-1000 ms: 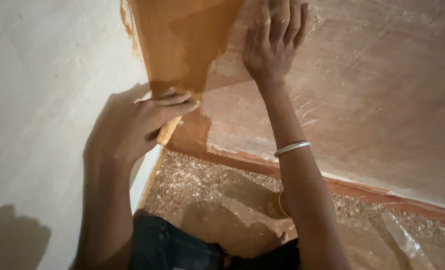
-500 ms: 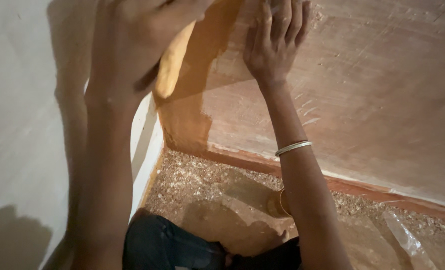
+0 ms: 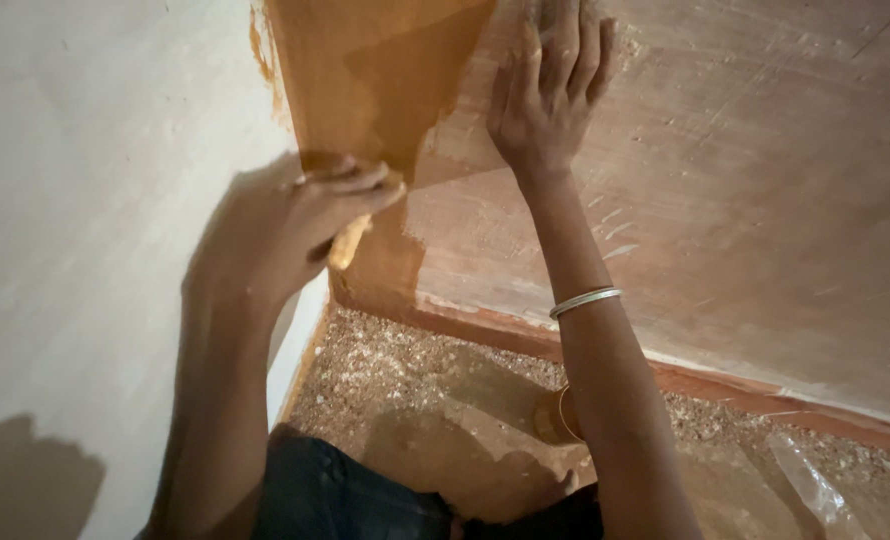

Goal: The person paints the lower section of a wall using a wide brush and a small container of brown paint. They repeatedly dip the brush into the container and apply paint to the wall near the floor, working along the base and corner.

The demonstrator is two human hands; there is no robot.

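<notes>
My left hand (image 3: pixel 290 225) is closed on a small yellowish pad (image 3: pixel 349 243) soaked in orange-brown coating. It presses the pad against the wall at the lower end of a wet orange-brown strip (image 3: pixel 365 80) that runs up along the corner. My right hand (image 3: pixel 550 95) lies flat, fingers together, on the dry reddish-brown wall (image 3: pixel 755 190) just right of the strip. A thin silver bangle (image 3: pixel 585 300) sits on that wrist.
A white wall (image 3: pixel 85 200) meets the reddish one at the corner on the left. Below is a speckled floor (image 3: pixel 385 370) with a reddish skirting band (image 3: pixel 745 385). A small round tin (image 3: pixel 555 415) stands beside my right forearm, and crumpled clear plastic (image 3: pixel 810 490) lies lower right.
My left hand swept up the corner strip with the pad, then came back down to its lower end. My right hand stayed flat on the wall.
</notes>
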